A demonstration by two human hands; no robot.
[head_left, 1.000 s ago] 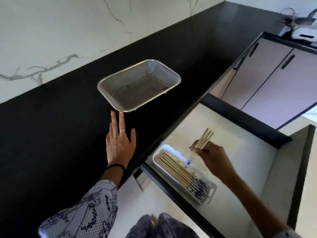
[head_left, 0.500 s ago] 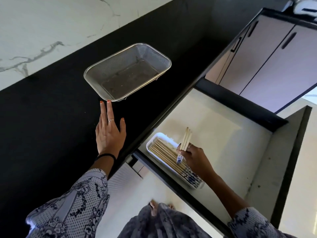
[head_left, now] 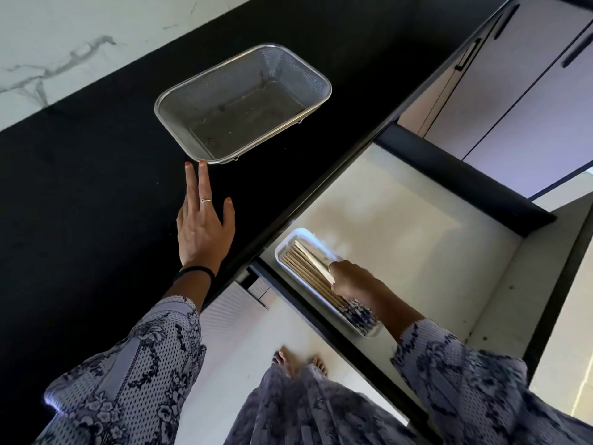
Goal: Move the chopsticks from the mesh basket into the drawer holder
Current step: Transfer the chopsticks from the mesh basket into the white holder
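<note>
The steel mesh basket point(head_left: 179, 120) stands on the black counter with no chopsticks in it. My left hand point(head_left: 203, 226) lies flat on the counter, its fingertips at the basket's near rim. In the open drawer, a white holder point(head_left: 298, 234) contains several wooden chopsticks point(head_left: 301, 263) with blue-patterned ends. My right hand point(head_left: 356, 281) is down in the holder, gripping a few chopsticks that lie flat on top of the pile.
The drawer's pale floor point(head_left: 401, 239) stretches to the right of the holder, bounded by a dark back wall point(head_left: 465, 175) and side wall. Cabinet doors point(head_left: 513, 101) with black handles stand beyond. My feet show on the floor below.
My right hand has lowered the bundle of chopsticks from upright above the holder down flat onto the pile. My left hand stayed on the counter.
</note>
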